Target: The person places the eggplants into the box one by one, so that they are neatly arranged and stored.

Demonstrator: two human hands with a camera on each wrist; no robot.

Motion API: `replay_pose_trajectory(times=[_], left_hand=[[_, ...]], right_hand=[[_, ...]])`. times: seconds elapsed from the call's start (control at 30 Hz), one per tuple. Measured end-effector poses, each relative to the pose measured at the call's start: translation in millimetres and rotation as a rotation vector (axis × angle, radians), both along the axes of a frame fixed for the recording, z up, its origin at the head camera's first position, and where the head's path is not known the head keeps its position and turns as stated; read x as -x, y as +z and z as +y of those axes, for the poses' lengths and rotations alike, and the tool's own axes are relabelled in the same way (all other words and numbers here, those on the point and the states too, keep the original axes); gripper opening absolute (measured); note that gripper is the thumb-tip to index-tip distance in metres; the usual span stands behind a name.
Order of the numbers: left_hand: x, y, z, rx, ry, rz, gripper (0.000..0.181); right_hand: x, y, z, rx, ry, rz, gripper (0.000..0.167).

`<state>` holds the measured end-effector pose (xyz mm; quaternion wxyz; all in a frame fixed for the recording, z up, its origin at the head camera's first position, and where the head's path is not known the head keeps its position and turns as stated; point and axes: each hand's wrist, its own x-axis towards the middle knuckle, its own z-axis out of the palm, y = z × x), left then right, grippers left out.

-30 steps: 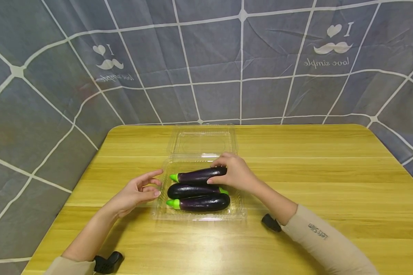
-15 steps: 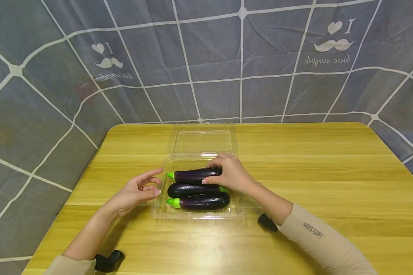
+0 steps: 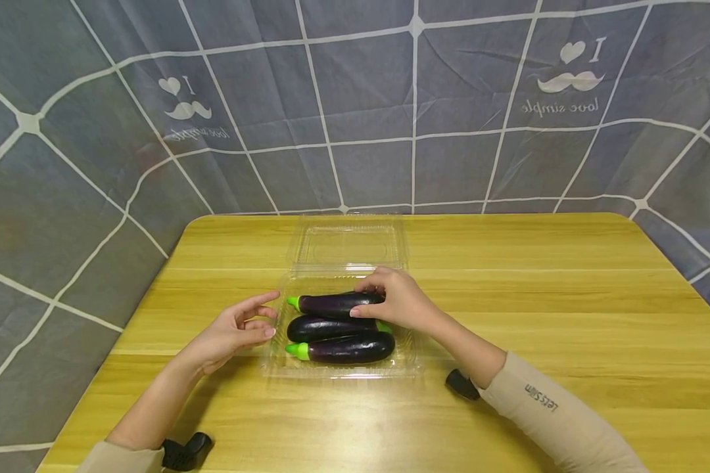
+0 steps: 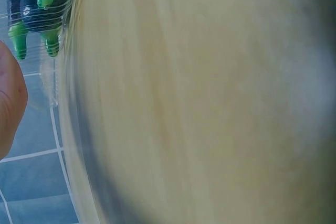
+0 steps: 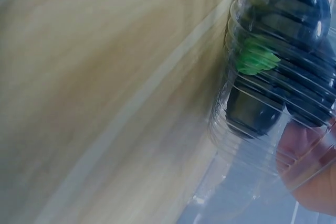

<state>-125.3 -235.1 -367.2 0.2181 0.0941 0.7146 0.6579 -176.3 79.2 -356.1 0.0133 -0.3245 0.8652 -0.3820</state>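
Three dark purple eggplants with green stems show in a clear plastic clamshell container [image 3: 342, 372] in the head view. My right hand [image 3: 398, 299] grips the right end of the back eggplant [image 3: 328, 304], thumb in front and fingers behind. The middle eggplant [image 3: 319, 328] has its stem to the right; the front eggplant [image 3: 355, 348] points its stem left. My left hand [image 3: 236, 332] is at the container's left wall with fingers spread, holding nothing; whether it touches the wall I cannot tell. Green stems [image 4: 18, 40] appear through the plastic in the left wrist view.
The container's hinged lid [image 3: 348, 243] lies folded back toward the far edge of the wooden table [image 3: 538, 282]. A grey curtain [image 3: 373, 85] with white lines hangs behind and at the sides. Black devices [image 3: 187, 451] are on both wrists.
My right hand has shifted slightly left with the back eggplant, whose stem now sits nearer the container's left wall. The left hand has stayed in place.
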Motion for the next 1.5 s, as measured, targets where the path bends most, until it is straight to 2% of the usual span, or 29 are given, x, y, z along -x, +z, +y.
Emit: replay_pose_trajectory(times=[0.2,0.57,0.83,1.07,1.2,1.5], left_hand=[[-0.3,-0.5,0.1,-0.006,-0.002,0.002,0.069],[-0.2,-1.8,-0.5,-0.011,-0.005,0.020,0.067],[-0.5,-1.9,-0.4,-0.020,-0.003,0.019,0.067],[-0.5,-2.0,-0.2,-0.017,0.000,0.019,0.067],[-0.8,-1.4,-0.1,-0.010,0.000,0.011,0.068],[-0.8,-0.5,0.0,-0.016,-0.002,0.000,0.068]], right_hand=[[0.4,-0.2,2.4,0.020,0.007,-0.024,0.035],[2.2,6.4,7.2,0.059,-0.029,-0.105,0.035],[8.9,10.8,18.3,0.118,-0.096,-0.115,0.024],[14.0,14.4,28.6,0.147,-0.176,-0.148,0.023],[17.9,13.8,34.4,0.190,-0.228,-0.214,0.024],[28.5,7.6,45.4,0.390,-0.293,-0.471,0.033]])
